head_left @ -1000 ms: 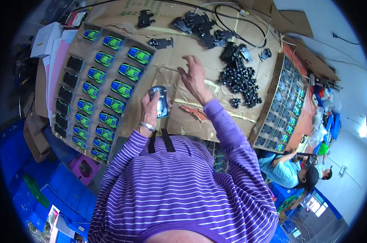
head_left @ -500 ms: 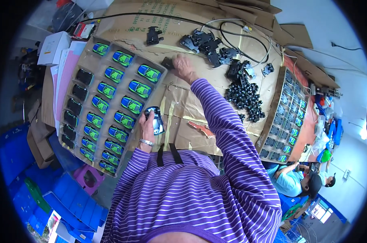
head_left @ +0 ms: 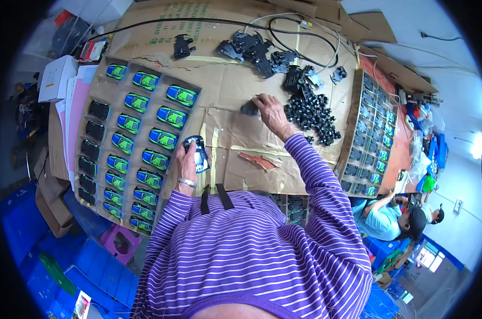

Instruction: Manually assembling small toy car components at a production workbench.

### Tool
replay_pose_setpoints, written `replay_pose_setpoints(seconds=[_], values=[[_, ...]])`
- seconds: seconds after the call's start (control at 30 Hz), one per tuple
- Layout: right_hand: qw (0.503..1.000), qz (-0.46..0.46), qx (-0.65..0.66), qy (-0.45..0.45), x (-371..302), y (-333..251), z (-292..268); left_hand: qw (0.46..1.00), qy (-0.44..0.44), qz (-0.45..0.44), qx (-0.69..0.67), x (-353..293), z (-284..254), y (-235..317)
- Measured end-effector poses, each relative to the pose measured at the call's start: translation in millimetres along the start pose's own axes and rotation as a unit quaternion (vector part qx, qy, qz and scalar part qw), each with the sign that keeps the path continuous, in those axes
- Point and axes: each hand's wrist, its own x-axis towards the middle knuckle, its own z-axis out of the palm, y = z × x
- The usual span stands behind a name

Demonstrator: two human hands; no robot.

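My left hand [head_left: 186, 164] is closed round a toy car body shell [head_left: 200, 153], held hollow side up with a pale inside and blue edge. It is beside the right edge of a tray [head_left: 104, 89] of blue-and-green toy cars [head_left: 164, 138]. Over the middle of the cardboard, my right hand [head_left: 273, 115] pinches a black plastic part [head_left: 249, 108], blurred and partly covered by the fingers. Just right of that hand lies a heap of small black parts [head_left: 316, 118]. Beyond it are several black car chassis [head_left: 259, 57] in a loose pile.
One black chassis [head_left: 183, 47] lies apart at the far left. Dark cables [head_left: 220, 22] cross the back. A torn reddish scrap [head_left: 258, 160] is in front of me. Another filled tray [head_left: 358, 133] stands at the right, with a co-worker [head_left: 384, 219] beyond it.
My right hand has moved right and nearer from beside the left tray's far corner, carrying the black part. My left hand still holds the shell. The whole view has shifted slightly.
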Motion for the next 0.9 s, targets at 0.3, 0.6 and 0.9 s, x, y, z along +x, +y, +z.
replay_pose_setpoints(seconds=[0.3, 0.6, 0.9], values=[[0.951, 0.297, 0.067, 0.063, -51, -50, -11, 0.997, -0.046, -0.043, -0.035, -10, 28, 4], [0.903, 0.417, 0.073, 0.071, -27, -74, 24, 0.965, -0.153, -0.088, -0.196, -25, 54, 6], [0.965, 0.209, 0.156, 0.018, -34, -195, -117, 0.925, -0.209, -0.069, -0.309, -34, 60, 12]])
